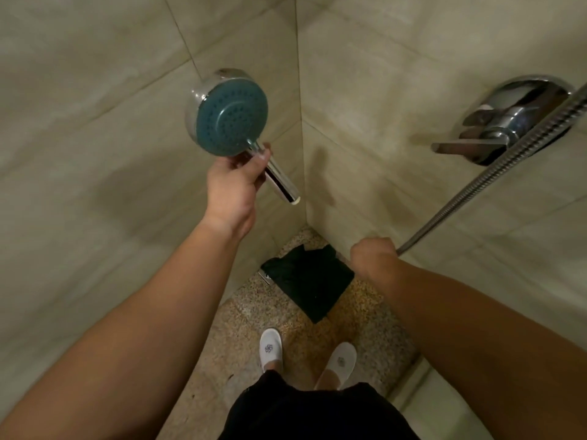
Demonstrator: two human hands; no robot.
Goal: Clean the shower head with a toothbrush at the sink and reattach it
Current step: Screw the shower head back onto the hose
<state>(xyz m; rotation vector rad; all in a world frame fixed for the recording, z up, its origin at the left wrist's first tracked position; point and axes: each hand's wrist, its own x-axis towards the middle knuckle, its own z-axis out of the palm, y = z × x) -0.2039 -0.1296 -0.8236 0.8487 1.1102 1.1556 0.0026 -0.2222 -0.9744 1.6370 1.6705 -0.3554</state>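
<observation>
A chrome shower head point(226, 114) with a round blue-green spray face is held up in the corner of the shower, detached from its hose. My left hand point(233, 188) grips its chrome handle just below the head; the handle's open end points down and right. My right hand point(373, 254) is closed around the lower end of the ribbed metal hose point(495, 171), which runs up and right to the wall. The hose end itself is hidden inside my fist. No toothbrush or sink is in view.
A chrome mixer valve point(505, 122) with a lever handle is on the right wall. Beige tiled walls meet in a corner ahead. A dark cloth point(309, 282) lies on the speckled floor, and my feet in white slippers point(270, 346) stand below.
</observation>
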